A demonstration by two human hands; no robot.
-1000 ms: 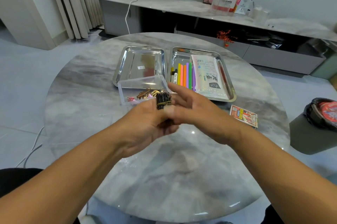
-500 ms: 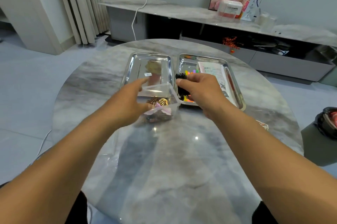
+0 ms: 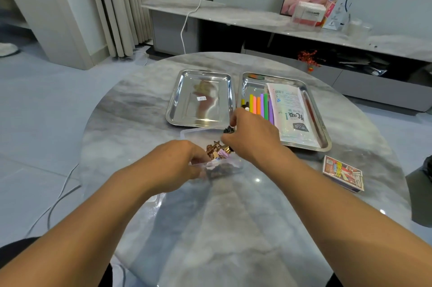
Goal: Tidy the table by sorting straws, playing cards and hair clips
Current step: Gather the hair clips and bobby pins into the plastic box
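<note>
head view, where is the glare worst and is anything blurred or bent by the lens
Head view: the empty steel tray mirrors the room in bright streaks; small light spots glint on the marble table; the clear plastic box and hair clips look soft beside the left hand and right hand; the wide lens bows the curtains and the table edge.

Round grey marble worktop [image 3: 233, 228], frame centre. Directly on it: empty steel tray [image 3: 174, 109], upper centre; second steel tray [image 3: 323, 132] just right; clear plastic box [image 3: 198, 133] below them; playing-card pack [image 3: 343, 173], right.
</note>
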